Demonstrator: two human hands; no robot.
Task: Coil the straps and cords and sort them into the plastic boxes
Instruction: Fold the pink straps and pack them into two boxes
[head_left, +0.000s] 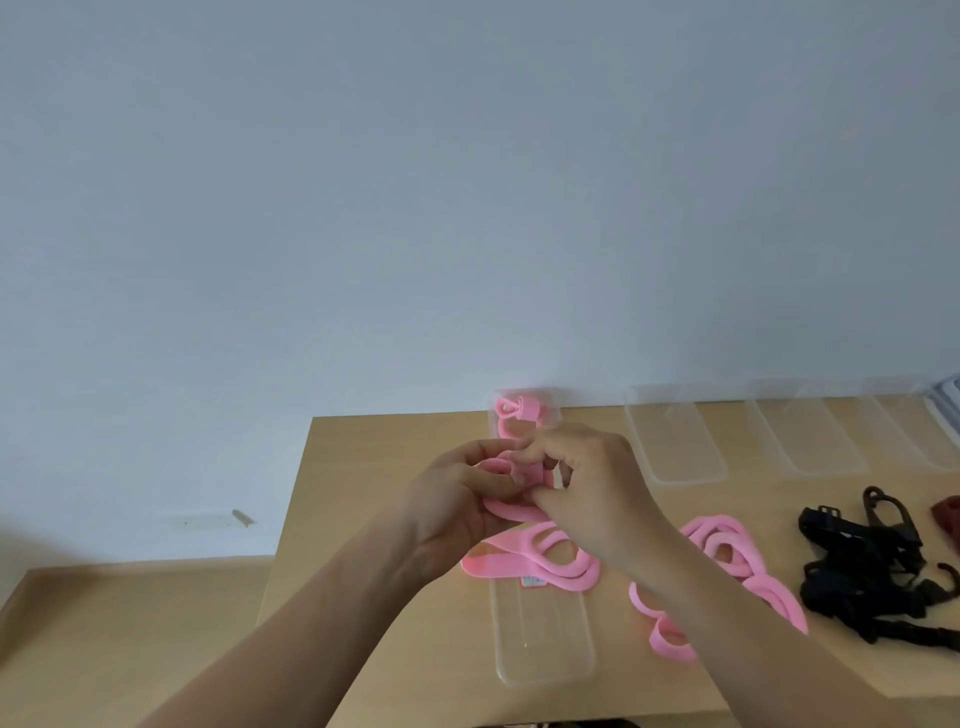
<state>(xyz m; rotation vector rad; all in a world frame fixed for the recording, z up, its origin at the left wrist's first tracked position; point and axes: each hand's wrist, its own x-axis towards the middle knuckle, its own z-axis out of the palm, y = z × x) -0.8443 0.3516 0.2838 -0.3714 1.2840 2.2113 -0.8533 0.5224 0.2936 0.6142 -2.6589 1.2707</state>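
My left hand and my right hand meet above a long clear plastic box, both pinching a pink strap partly wound into a coil between my fingers. The strap's loose length droops in loops onto the box. A coiled pink strap lies at the far end of the same box. More pink strap loops lie on the table right of my right wrist. A tangle of black straps with hooks sits further right.
Three empty clear boxes stand in a row along the back of the wooden table. A dark red item shows at the right edge. The table's left edge drops to a lower wooden surface.
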